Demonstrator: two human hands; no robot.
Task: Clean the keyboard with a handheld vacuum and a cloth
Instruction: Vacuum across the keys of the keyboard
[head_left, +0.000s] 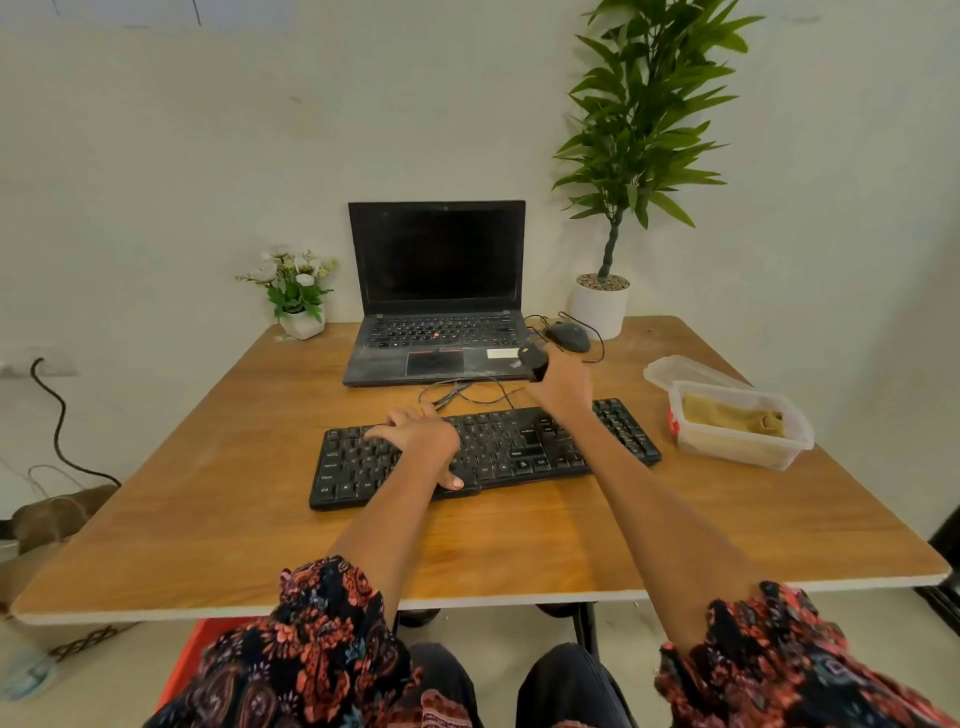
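A black keyboard (519, 447) lies across the middle of the wooden table (208, 519). My left hand (421, 436) rests on its left half, fingers spread over the far edge and thumb at the near edge. My right hand (563, 384) is raised beyond the keyboard's far edge and grips a small black handheld vacuum (535, 361) just in front of the laptop. A tan cloth (732, 415) lies folded inside a clear plastic box (800, 441) at the right.
An open black laptop (436, 312) stands behind the keyboard, with a black mouse (569, 336) and loose cables (467, 392) beside it. A tall potted plant (600, 306) and a small flower pot (301, 322) sit at the back. The box lid (675, 369) lies behind the box.
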